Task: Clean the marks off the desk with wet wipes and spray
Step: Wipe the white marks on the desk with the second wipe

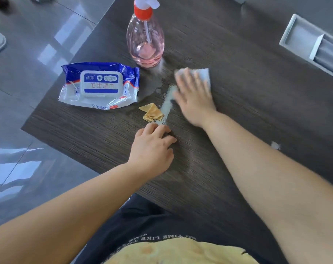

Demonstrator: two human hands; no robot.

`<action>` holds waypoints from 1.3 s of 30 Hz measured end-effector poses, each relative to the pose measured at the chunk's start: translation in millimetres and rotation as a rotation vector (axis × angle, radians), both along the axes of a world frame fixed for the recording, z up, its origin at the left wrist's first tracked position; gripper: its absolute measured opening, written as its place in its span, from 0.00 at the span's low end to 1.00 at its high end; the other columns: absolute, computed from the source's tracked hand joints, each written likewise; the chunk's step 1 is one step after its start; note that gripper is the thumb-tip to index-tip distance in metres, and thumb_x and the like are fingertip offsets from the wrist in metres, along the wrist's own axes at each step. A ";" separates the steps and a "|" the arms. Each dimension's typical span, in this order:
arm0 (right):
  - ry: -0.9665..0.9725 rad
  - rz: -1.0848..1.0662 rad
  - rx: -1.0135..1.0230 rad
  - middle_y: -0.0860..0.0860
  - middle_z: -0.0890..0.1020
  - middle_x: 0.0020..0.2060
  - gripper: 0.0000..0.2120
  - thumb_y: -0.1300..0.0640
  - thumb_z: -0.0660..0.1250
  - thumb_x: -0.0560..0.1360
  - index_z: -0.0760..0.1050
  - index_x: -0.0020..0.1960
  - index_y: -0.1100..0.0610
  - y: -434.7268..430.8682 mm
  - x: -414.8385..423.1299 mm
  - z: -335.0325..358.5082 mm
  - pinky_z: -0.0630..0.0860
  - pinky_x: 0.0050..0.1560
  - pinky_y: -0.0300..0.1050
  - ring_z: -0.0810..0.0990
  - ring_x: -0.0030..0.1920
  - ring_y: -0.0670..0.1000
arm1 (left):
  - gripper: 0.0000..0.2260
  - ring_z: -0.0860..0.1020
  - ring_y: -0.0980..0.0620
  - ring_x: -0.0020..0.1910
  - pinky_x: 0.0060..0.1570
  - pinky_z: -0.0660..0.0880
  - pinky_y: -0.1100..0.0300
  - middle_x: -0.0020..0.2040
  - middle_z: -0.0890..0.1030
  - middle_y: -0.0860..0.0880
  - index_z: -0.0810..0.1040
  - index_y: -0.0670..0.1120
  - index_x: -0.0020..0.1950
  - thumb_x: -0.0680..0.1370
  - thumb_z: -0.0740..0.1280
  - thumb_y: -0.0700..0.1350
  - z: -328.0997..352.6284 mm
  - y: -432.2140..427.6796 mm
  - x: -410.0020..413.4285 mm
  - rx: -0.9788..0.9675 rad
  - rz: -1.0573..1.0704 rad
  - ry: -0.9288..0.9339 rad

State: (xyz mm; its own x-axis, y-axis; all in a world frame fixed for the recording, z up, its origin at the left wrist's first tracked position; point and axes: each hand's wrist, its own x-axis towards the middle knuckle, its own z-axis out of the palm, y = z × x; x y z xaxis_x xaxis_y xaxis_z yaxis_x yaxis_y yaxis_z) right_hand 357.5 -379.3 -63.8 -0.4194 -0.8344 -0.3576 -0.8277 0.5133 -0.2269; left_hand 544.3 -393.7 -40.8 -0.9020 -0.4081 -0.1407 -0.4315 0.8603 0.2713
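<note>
Two bare hands work on the dark tabletop [238, 115]. The right hand [195, 98], blurred, presses flat with straight fingers on a white wet wipe [204, 75]. Just left of it runs a pale streak [167, 103], whose near end the left hand [152, 147] touches with loosely bent fingers, gripping nothing. A crumpled yellow scrap [152, 113] lies just beyond the left hand; the wipes pack [100, 85] and pink spray bottle [145, 40] sit farther beyond.
</note>
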 end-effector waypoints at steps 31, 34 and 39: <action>0.013 0.035 0.068 0.49 0.41 0.77 0.30 0.38 0.40 0.79 0.39 0.77 0.49 108.8 -42.1 6.5 0.35 0.73 0.49 0.38 0.76 0.51 | 0.18 0.76 0.38 0.53 0.51 0.74 0.46 0.55 0.79 0.45 0.80 0.47 0.51 0.63 0.65 0.46 1.5 8.6 -83.7 0.042 -0.068 -0.034; 0.095 -0.149 0.092 0.50 0.42 0.77 0.33 0.37 0.36 0.75 0.39 0.76 0.50 143.7 -92.1 7.4 0.35 0.73 0.49 0.40 0.76 0.52 | 0.17 0.70 0.40 0.61 0.58 0.69 0.49 0.63 0.74 0.49 0.77 0.49 0.60 0.71 0.64 0.47 6.0 8.7 -85.7 0.055 -0.083 -0.087; 0.052 -0.706 0.151 0.51 0.38 0.76 0.29 0.41 0.39 0.81 0.39 0.77 0.52 78.2 -117.8 3.2 0.37 0.74 0.55 0.37 0.76 0.53 | 0.18 0.65 0.44 0.61 0.55 0.67 0.54 0.64 0.68 0.52 0.70 0.52 0.65 0.76 0.60 0.50 12.1 14.2 -100.4 0.032 -0.025 -0.188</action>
